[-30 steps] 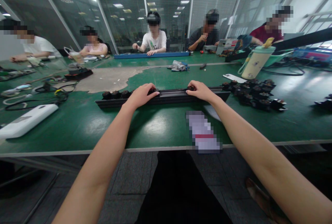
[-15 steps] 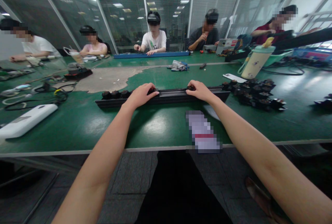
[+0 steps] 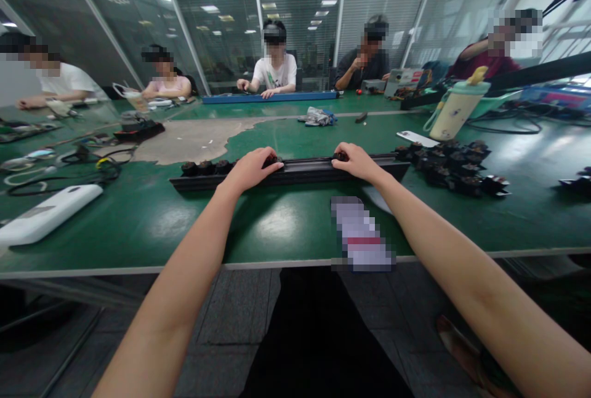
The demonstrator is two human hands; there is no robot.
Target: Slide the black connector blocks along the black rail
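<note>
A long black rail (image 3: 305,171) with a lengthwise groove lies across the green table in front of me. Several small black round-topped parts (image 3: 205,168) sit in a row in its left end. My left hand (image 3: 255,169) is closed over a black part on the rail, left of the middle, with fingers behind and thumb in front. Right of the middle, my right hand (image 3: 356,160) pinches another small black part (image 3: 340,156) at the groove. My fingers cover much of both held parts. The groove between my hands is bare.
Several loose black parts (image 3: 455,167) are heaped right of the rail. Behind them stand a cream tumbler (image 3: 462,112) and a phone (image 3: 419,139). A white case-like object (image 3: 53,214) and cables (image 3: 104,170) lie left. A blurred-out item (image 3: 362,235) is near the front edge. Co-workers sit opposite.
My hands and the rail show no visible movement. At the far right, a co-worker in dark red has raised an arm and leaned to the right.
</note>
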